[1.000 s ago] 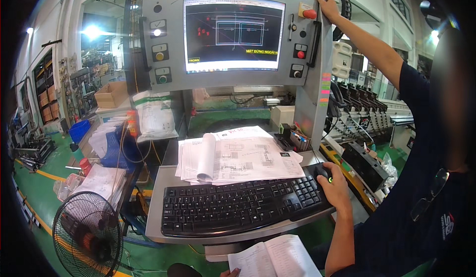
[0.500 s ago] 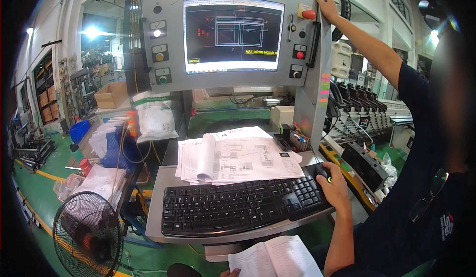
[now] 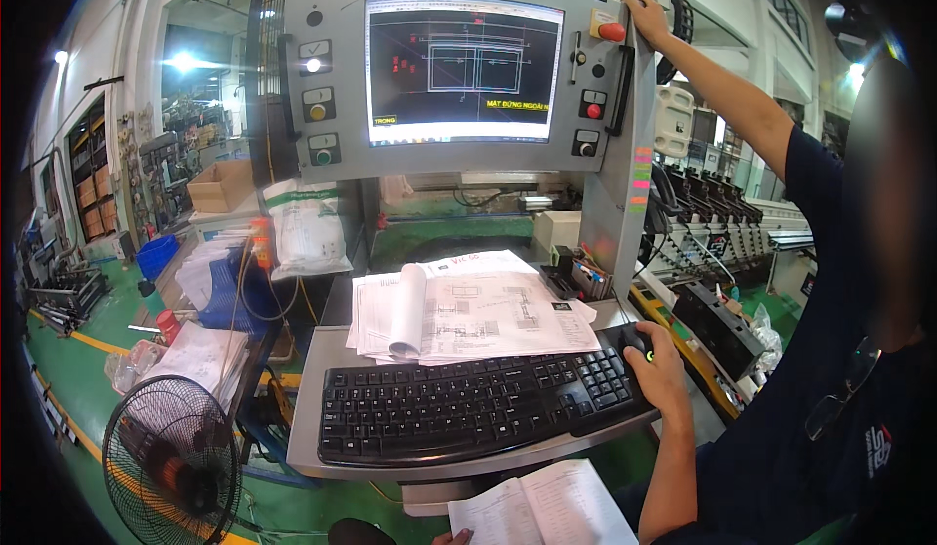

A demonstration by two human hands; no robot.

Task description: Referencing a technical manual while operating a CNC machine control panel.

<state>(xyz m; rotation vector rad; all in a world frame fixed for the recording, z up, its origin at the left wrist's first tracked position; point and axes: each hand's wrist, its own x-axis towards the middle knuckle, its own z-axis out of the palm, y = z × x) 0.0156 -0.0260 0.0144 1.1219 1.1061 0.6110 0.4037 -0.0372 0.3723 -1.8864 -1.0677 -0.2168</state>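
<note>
My right hand (image 3: 663,369) is curled over a black computer mouse (image 3: 631,337) at the right end of a black keyboard (image 3: 478,403). At the bottom edge, my left hand (image 3: 453,537) shows only its fingertips, pinching the left edge of an open booklet (image 3: 547,511) with white pages. Behind the keyboard lies a stack of printed technical drawings (image 3: 488,316), one sheet rolled back at the left. Above, the console screen (image 3: 464,72) displays a line drawing of a double rectangle on black with red marks.
At the right, a person in a dark shirt (image 3: 781,389) rests a hand (image 3: 646,16) on the console's upper corner. A black fan (image 3: 174,467) stands at the lower left. Papers (image 3: 205,350) and a white sack (image 3: 305,228) sit left of the keyboard. Red and other buttons flank the screen.
On the screen, the red marks look different and a red one now shows above the drawing. Both my hands stay in place. The view has shifted slightly.
</note>
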